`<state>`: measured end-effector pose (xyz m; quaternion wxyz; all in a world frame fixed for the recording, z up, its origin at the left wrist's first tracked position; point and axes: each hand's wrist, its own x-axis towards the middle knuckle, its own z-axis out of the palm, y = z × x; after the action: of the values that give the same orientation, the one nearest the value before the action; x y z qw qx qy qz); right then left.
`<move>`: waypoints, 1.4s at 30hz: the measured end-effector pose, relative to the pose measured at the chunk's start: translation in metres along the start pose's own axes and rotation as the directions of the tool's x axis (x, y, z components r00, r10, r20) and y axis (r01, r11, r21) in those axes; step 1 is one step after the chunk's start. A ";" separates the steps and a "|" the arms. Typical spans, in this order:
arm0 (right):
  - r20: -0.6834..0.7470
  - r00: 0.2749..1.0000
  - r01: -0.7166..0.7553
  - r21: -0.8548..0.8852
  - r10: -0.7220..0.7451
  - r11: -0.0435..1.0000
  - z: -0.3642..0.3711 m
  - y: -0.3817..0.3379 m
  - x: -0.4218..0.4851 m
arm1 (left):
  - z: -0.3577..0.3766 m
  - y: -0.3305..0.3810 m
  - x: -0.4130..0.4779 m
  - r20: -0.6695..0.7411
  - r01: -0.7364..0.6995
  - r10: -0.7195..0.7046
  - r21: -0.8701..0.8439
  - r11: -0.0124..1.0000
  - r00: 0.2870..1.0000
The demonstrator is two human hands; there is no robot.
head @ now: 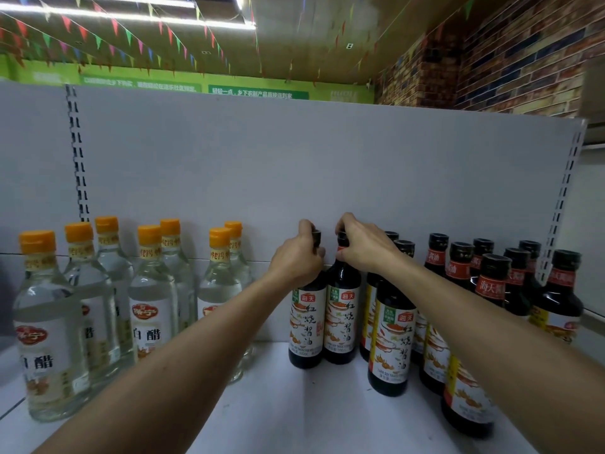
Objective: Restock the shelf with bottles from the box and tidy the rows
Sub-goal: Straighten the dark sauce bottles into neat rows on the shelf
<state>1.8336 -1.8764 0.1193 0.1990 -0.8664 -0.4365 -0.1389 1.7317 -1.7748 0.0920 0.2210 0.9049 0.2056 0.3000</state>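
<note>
Two dark soy sauce bottles stand upright side by side on the white shelf [294, 404], near its back panel. My left hand [299, 257] grips the neck of the left soy sauce bottle [306, 326]. My right hand [363, 247] grips the neck and black cap of the right soy sauce bottle [342, 322]. Both bottles touch the shelf surface. The box is not in view.
Several clear white vinegar bottles with orange caps [150, 306] stand in rows at the left. Several more dark soy sauce bottles [393, 348] crowd the right side, partly behind my right forearm. A grey back panel [294, 165] closes the shelf; slotted uprights [563, 204] flank it.
</note>
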 end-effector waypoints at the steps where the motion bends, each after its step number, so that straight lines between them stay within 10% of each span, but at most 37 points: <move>1: -0.002 1.000 0.004 0.009 -0.004 1.000 0.000 0.000 -0.001 | -0.002 0.000 0.000 0.013 -0.001 0.001 0.005 1.000 1.000; 42: 0.005 1.000 0.001 0.143 -0.002 0.990 -0.026 -0.039 -0.059 | 0.009 0.008 -0.043 -0.152 -0.067 0.053 -0.089 0.994 0.987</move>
<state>1.7665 -1.9089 0.1267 0.2596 -0.8499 -0.4463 -0.1052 1.7077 -1.8053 0.0707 0.2378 0.8743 0.1798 0.3830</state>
